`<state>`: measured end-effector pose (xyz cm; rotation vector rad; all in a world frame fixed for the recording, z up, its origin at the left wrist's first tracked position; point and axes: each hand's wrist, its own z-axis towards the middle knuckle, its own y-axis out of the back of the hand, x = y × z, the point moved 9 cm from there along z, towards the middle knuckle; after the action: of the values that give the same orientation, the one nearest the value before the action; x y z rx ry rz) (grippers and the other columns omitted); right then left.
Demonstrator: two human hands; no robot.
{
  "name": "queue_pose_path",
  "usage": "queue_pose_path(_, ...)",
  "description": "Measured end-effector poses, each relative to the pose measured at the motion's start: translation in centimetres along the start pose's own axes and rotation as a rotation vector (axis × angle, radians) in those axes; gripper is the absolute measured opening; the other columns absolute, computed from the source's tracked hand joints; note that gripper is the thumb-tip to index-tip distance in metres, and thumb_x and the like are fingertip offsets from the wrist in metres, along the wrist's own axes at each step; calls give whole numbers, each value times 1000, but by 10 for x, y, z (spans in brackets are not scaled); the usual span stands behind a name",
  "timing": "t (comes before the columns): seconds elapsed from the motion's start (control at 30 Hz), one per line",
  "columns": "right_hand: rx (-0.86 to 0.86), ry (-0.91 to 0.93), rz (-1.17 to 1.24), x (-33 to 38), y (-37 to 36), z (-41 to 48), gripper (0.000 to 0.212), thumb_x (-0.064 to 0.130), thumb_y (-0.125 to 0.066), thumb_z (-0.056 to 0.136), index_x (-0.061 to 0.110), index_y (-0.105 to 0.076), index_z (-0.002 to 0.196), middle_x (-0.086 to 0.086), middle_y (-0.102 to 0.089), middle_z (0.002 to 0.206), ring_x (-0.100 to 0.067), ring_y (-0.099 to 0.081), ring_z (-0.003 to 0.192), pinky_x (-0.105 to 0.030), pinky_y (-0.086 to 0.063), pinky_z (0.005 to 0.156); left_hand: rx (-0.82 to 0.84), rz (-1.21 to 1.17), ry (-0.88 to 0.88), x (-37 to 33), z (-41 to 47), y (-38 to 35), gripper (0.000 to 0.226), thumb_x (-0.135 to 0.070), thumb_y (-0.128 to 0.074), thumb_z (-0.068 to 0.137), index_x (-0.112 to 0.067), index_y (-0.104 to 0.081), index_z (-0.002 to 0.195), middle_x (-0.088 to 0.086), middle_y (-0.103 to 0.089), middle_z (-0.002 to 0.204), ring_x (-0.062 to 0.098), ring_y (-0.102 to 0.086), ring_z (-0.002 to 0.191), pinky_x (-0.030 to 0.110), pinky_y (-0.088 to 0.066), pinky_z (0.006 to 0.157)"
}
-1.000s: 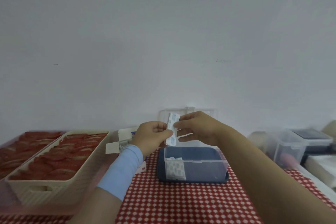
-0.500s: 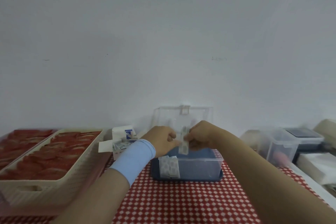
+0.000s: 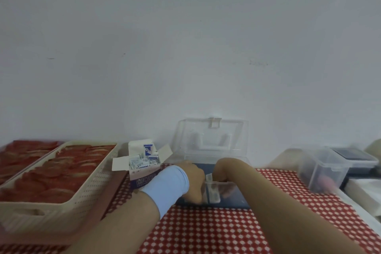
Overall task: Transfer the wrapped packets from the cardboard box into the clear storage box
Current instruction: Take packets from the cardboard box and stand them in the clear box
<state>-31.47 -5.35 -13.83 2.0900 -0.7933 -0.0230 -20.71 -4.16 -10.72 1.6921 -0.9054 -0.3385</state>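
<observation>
Lowered into the clear storage box [image 3: 239, 196], both hands [image 3: 204, 179] grip packets [image 3: 213, 192]; print unreadable.

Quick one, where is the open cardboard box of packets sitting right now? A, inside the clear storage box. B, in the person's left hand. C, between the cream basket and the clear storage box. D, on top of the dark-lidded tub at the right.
C: the cardboard box stands on the checked cloth with the cream basket to its left and the clear storage box to its right.
</observation>
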Motion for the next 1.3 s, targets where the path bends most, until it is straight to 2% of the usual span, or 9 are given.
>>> queue_pose_path(0.2,-87,80,-206,14,8,-1,23,19,-61,97,5,-66,115,-9,-66,109,-16,-61,77,-31,-53,82,-37,-2,14,0,0,2,39,-45,-48,94,-17,-56,69,3,-58,71,20,-55,68,28,-36,57)
queue_pose_path(0.3,-129,99,-364,17,10,-3,18,26,-61,98,11,-61,107,-8,-59,113,-21,-54,99,-34,-46,103,-32,-15,11,-2,0,1,37,-45,-48,94,-16,-58,73,3,-59,73,19,-55,69,28,-35,60)
queue_pose_path(0.6,-179,115,-238,12,16,-4,21,25,-55,101,9,-56,86,-6,-58,94,-21,-55,96,-32,-47,94,-59,-2,4,-4,-4,5,41,-46,-45,96,-19,-51,67,1,-54,69,17,-49,66,32,-31,75)
queue_pose_path(0.7,-186,119,-229,12,15,-2,26,26,-54,100,5,-62,114,-8,-57,106,-22,-56,96,-33,-48,95,-61,12,4,-4,-3,4,40,-45,-43,96,-18,-54,69,1,-55,69,18,-50,66,33,-31,76)
queue_pose_path(0.8,-175,137,-211,10,15,-5,21,23,-55,100,6,-63,109,-7,-62,96,-18,-59,78,-26,-48,76,-65,9,0,-5,-4,4,38,-45,-45,95,-17,-55,70,2,-57,71,19,-53,68,33,-34,74)
queue_pose_path(0.93,-192,172,-206,9,27,-16,14,14,-59,96,4,-68,100,-8,-63,95,-18,-58,76,-29,-49,80,-86,-149,12,5,-3,3,34,-44,-52,84,-15,-65,73,6,-65,81,25,-63,76,41,-57,74)
queue_pose_path(1.1,-251,205,89,23,55,-43,23,17,-54,99,-1,-67,99,-17,-75,104,-29,-71,78,-40,-61,81,-363,-412,-48,33,-39,50,34,-33,-58,88,-17,-71,115,-1,-63,118,15,-57,106,32,-46,96)
queue_pose_path(1.17,-384,340,170,47,74,-58,20,13,-53,96,1,-67,102,-13,-76,98,-28,-76,76,-39,-63,72,-548,-569,-11,65,-69,74,28,-23,-58,90,-21,-72,115,-7,-64,118,9,-57,108,28,-44,100)
queue_pose_path(1.3,-528,741,245,111,77,-99,21,15,-59,95,14,-72,112,-2,-73,104,-19,-71,83,-27,-58,68,-877,-742,222,148,-114,73,20,-9,-58,92,-26,-69,97,-15,-63,94,0,-58,84,20,-50,71)
